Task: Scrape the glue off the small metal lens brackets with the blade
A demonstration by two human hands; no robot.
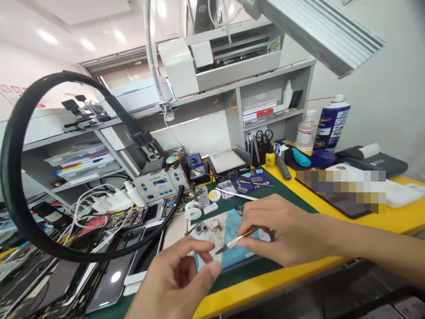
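Tweezers [237, 240] in right hand [282, 230]

Not much of the person in view, honestly: just two bare hands and some forearm. The left hand [175, 283] shows up nearest the yellow table edge [265, 283], cut off at the wrist by the frame, so no sleeve on that side. The right hand [285, 230] comes in across that same edge with a long bare forearm behind it. No gloves, no rings, no watch or strap. Nails look short and plain. Any sleeve is out of frame.
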